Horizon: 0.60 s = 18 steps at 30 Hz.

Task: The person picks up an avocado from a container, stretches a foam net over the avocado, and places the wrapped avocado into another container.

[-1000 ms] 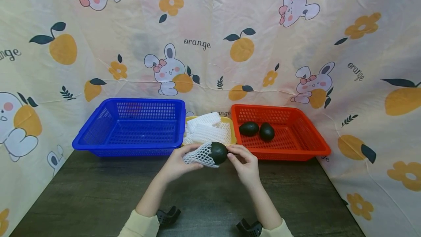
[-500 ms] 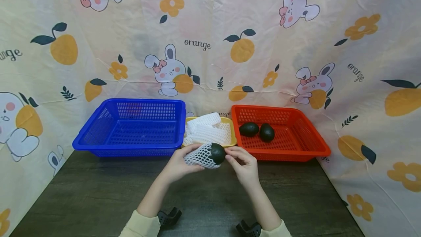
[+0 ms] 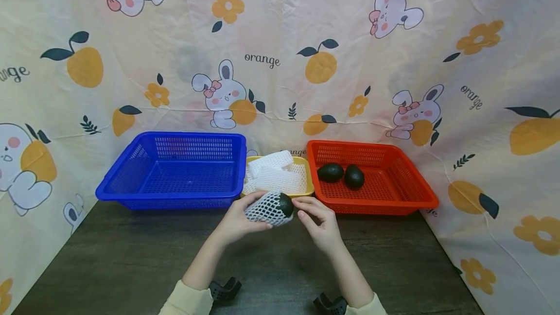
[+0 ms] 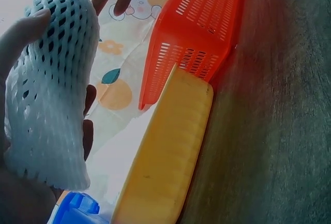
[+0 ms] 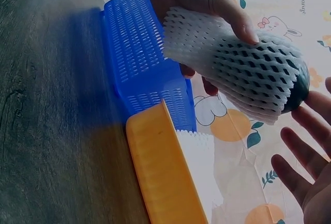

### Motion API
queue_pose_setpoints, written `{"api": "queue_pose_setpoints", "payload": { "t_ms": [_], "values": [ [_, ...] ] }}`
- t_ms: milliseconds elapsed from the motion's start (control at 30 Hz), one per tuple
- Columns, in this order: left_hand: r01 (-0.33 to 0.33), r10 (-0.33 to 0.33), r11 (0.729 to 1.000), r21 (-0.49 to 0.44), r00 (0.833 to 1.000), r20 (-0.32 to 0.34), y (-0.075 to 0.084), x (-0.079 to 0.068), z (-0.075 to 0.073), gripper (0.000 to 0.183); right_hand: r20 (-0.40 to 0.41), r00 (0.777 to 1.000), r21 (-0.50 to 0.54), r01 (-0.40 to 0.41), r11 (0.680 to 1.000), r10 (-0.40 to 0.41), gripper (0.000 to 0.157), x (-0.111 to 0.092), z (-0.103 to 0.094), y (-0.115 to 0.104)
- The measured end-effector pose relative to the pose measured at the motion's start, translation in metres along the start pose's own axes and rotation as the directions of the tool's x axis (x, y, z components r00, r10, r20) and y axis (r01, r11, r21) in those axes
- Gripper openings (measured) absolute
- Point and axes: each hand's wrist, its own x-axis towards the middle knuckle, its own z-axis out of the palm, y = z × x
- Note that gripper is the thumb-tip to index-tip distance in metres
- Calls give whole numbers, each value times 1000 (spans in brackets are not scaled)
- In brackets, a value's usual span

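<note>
Above the table's middle, my left hand [image 3: 236,220] grips a white foam net sleeve [image 3: 264,209], thumb on one side and fingers round the other. Inside it is a dark green avocado [image 3: 286,204], its rounded end showing at the right opening. In the right wrist view the net is stretched over most of the avocado [image 5: 298,90], while its left part hangs slack. My right hand [image 3: 321,225] is at the bare end, fingers loosely extended and a fingertip right at the skin. The left wrist view shows the sleeve [image 4: 57,74] covering the fruit's side.
A blue basket [image 3: 175,203] stands at the back left. Between it and a red basket [image 3: 380,205] is a yellow tray [image 3: 310,183] of white foam nets [image 3: 280,179]. Two avocados [image 3: 331,172] lie in the red basket. A printed cloth hangs behind.
The net has moved further right over the avocado, so less dark skin shows. My right hand has shifted slightly left with the avocado's end, its thumb now apart from it.
</note>
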Motion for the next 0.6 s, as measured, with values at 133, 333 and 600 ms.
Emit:
{"api": "queue_pose_setpoints", "payload": {
  "t_ms": [133, 333, 600],
  "values": [
    [-12, 12, 1000, 6, 1000, 2, -2, 0, 0, 71, 37, 999, 9, 4, 1000, -4, 26, 1, 0, -1],
    [-2, 2, 1000, 22, 1000, 6, -2, 0, 2, 73, 69, 998, 0, 8, 1000, -8, 27, 1, 2, -2],
    [4, -4, 1000, -3, 1000, 24, -3, 0, 4, 73, 99, 995, 2, -27, 1000, 26, 31, 0, 2, -3]
  ]
}}
